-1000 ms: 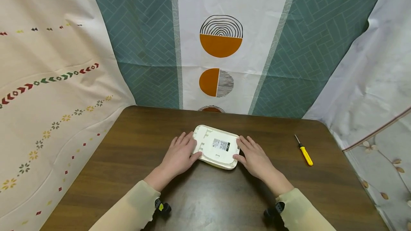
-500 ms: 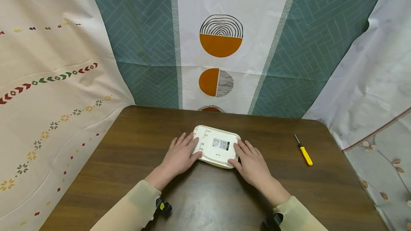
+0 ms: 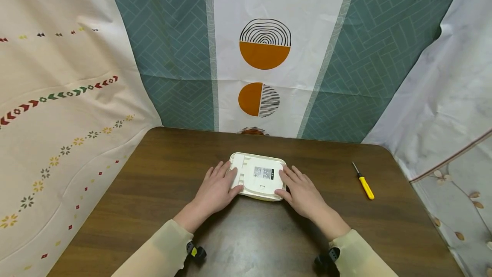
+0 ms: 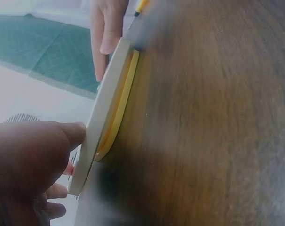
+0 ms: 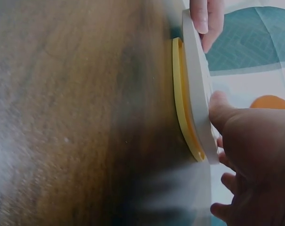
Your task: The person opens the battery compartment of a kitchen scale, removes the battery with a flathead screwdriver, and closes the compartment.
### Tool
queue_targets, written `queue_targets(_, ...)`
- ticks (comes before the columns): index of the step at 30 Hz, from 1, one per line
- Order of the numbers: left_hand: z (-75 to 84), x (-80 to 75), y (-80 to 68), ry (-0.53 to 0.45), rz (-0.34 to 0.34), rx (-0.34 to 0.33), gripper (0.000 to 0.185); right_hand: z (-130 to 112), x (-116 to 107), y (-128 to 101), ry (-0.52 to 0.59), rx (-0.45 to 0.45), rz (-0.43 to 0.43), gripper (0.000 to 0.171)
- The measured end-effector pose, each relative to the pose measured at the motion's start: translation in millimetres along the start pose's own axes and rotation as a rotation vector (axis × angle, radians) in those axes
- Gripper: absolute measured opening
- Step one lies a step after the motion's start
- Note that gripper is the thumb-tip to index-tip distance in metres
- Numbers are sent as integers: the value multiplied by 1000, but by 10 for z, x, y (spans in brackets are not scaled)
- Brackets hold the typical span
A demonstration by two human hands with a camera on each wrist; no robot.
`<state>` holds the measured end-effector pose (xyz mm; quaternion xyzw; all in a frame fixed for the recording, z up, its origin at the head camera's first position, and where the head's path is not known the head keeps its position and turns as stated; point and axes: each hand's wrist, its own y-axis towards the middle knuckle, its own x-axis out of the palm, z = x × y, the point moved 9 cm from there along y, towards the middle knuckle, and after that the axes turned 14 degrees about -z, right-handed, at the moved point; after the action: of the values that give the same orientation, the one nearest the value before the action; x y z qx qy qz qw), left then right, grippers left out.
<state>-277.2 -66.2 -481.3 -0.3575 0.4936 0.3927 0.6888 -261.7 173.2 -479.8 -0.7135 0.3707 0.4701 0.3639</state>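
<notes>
In the head view a flat white plastic device (image 3: 251, 185) with rounded corners lies on the table, a printed label (image 3: 263, 173) on its upward face. Both wrist views show a yellow rim (image 4: 119, 113) beneath its white body, against the wood. My left hand (image 3: 217, 187) rests on the device's left end, thumb at the near edge, fingers extended over the side. At the right end lies my right hand (image 3: 303, 191), its fingers fairly straight and its thumb on the near corner. The fingers cover part of both ends.
A screwdriver (image 3: 365, 185) with a yellow handle lies on the right of the brown wooden table (image 3: 184, 148). Patterned cloth (image 3: 265, 76) hangs behind the table's far edge, with more cloth on both sides.
The device has turned slightly anticlockwise, its left end coming a little nearer. My right hand's fingertips have shifted slightly left over its end. The left hand has barely moved.
</notes>
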Motion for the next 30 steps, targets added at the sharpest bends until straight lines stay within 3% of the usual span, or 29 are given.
queue_targets(7,4,-2,5,-20,4,0,63,44,1,40,-1,-24,-25,75)
queue_targets(16,10,-41,58,-24,69,10,46,52,-3,59,-1,-39,-25,75)
queue_targets(23,-14,11,89,-44,39,-17,63,53,-1,57,4,-36,-24,76)
queue_targets(30,-30,17,107,-56,43,-16,64,38,-16,56,-14,-48,9,75)
